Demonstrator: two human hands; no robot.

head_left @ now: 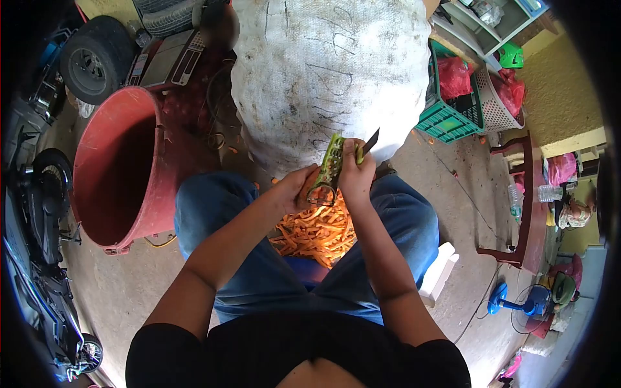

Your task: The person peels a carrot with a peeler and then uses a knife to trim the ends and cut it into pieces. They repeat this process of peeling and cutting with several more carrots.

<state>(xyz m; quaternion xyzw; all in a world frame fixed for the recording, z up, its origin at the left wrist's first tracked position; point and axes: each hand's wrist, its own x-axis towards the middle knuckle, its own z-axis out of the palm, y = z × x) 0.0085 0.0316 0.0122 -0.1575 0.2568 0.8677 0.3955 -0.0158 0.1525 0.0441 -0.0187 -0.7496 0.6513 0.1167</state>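
In front of the sack, my two hands are close together over a heap of orange strips (314, 233) between my knees. My left hand (295, 189) is closed around an orange root vegetable (312, 180), mostly hidden by the fingers. Beside it slants a green, holed peeler-like tool (332, 163) with a looped lower end. My right hand (357, 173) is closed at the tool's upper part, its thumb along the side. A knife (371, 140) juts from the same hand, dark blade pointing up and right; part of a yellow-green handle shows below it.
A big white woven sack (330, 71) with handwriting stands directly ahead. To the left are a red barrel (115, 168), a motorcycle (52, 258) and tyres (97, 58). A green crate (448, 119), a wooden frame (532, 207) and a blue fan (517, 304) are at the right.
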